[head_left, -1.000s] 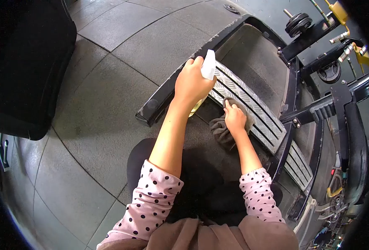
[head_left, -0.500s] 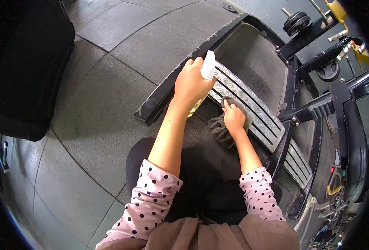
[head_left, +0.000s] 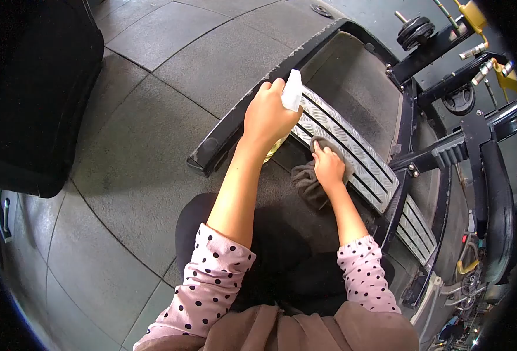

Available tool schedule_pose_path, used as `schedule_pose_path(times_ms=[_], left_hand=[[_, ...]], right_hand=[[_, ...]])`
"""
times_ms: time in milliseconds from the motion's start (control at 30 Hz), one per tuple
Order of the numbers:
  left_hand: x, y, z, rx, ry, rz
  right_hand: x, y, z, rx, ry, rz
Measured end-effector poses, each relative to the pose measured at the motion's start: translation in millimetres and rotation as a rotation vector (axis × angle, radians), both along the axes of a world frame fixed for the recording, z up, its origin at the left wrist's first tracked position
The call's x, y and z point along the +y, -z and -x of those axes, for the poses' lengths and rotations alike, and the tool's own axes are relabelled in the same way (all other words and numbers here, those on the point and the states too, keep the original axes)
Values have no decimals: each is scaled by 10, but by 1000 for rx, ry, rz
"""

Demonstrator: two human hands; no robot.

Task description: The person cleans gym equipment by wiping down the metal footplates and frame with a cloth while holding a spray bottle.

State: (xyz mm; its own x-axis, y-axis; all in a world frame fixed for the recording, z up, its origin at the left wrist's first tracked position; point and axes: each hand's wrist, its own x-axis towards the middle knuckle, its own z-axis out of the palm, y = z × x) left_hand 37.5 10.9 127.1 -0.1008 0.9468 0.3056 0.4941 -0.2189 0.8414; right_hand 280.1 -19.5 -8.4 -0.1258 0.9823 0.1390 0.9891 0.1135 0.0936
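Observation:
My left hand (head_left: 270, 115) is wrapped round a spray bottle (head_left: 292, 92) whose white head points up past my fingers; part of its yellowish body shows beneath the hand. My right hand (head_left: 329, 167) grips a grey-brown cloth (head_left: 311, 182), pressing it on the near edge of a silver tread-patterned metal plate (head_left: 363, 157). Several dark strips run along the plate. Loose folds of the cloth hang off its near side.
A black metal frame (head_left: 239, 120) surrounds the plate. At the upper right are weight discs (head_left: 415, 33) and machine bars. A smaller metal plate (head_left: 417, 231) lies to the right. A large black padded object (head_left: 36, 99) fills the upper left above the tiled floor (head_left: 135, 146).
The view has shifted very slightly. Both hands keep nearly the same places and still hold the bottle and the cloth.

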Motion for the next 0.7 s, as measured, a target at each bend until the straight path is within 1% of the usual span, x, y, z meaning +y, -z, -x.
schedule_pose_path(times_ms=[167, 300, 400, 533, 633, 700], left_hand=[[43, 87, 13, -17, 12, -3], [-8, -8, 9, 20, -5, 32], [-2, -20, -8, 63, -13, -4], [-8, -14, -7, 16, 20, 25], [26, 66, 26, -13, 51, 11], [61, 111, 63, 13, 38, -26]], right_hand=[[-161, 19, -82, 8, -2, -17], [-282, 18, -137, -9, -4, -2], [-185, 41, -60, 16, 9, -5], [38, 6, 76, 59, 51, -4], [-8, 71, 30, 89, 47, -39], [-101, 73, -23, 50, 73, 26]])
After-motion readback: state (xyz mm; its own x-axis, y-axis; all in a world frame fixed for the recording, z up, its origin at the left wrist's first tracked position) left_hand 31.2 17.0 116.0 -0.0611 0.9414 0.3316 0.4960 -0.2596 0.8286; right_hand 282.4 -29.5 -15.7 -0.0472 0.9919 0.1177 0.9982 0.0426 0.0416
